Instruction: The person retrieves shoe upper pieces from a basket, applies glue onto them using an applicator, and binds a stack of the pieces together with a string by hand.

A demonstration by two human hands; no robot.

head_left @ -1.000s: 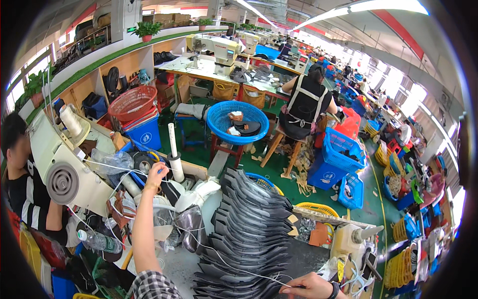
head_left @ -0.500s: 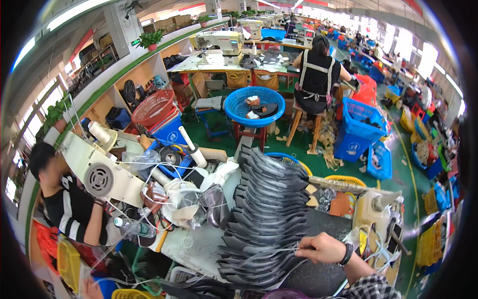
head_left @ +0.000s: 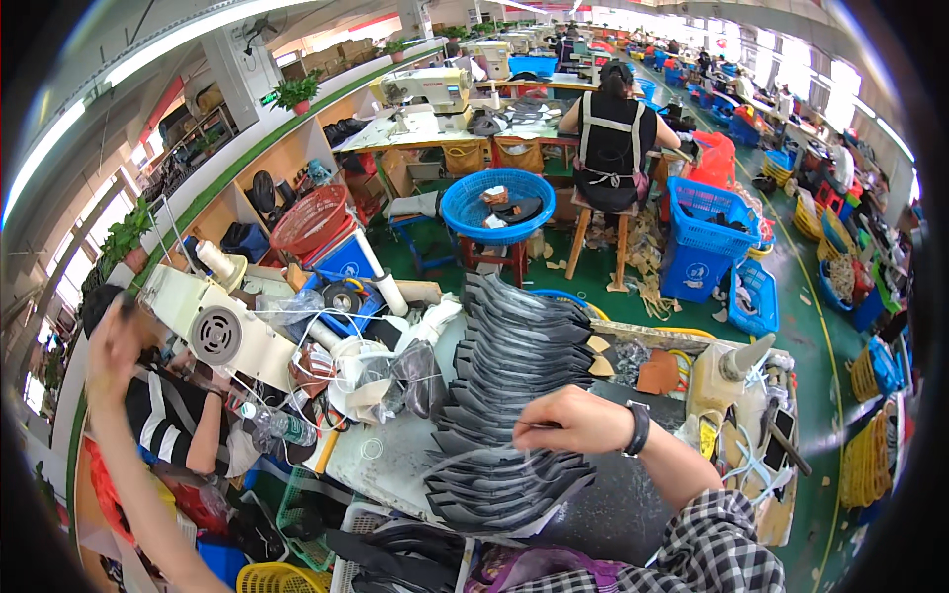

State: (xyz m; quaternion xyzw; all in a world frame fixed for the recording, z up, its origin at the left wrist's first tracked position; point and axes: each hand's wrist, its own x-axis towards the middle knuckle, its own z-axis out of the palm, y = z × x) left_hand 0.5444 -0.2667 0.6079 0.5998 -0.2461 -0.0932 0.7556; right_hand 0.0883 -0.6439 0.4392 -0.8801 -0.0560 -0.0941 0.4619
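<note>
My right hand (head_left: 578, 420), with a dark band on its wrist, is over a long row of overlapping black shoe-upper pieces (head_left: 519, 346) on the worktable (head_left: 633, 494). Its fingers are pinched together on a thin grey strip (head_left: 474, 457) that runs left across the pieces, blurred. Far to the left my left hand (head_left: 114, 346) is raised in front of a seated co-worker; motion smears its fingers, so I cannot make out whether it holds anything.
Left of the row stand a cream sewing machine (head_left: 222, 331), a plastic bottle (head_left: 282, 425) and tangled cords. A white bottle with a cone tip (head_left: 741, 361) and a phone (head_left: 779, 435) lie right. A white basket (head_left: 356, 519) of black pieces is near my body.
My left hand has risen from the lower left edge to head height of the co-worker. My right hand has moved left and up, over the row, with the strip.
</note>
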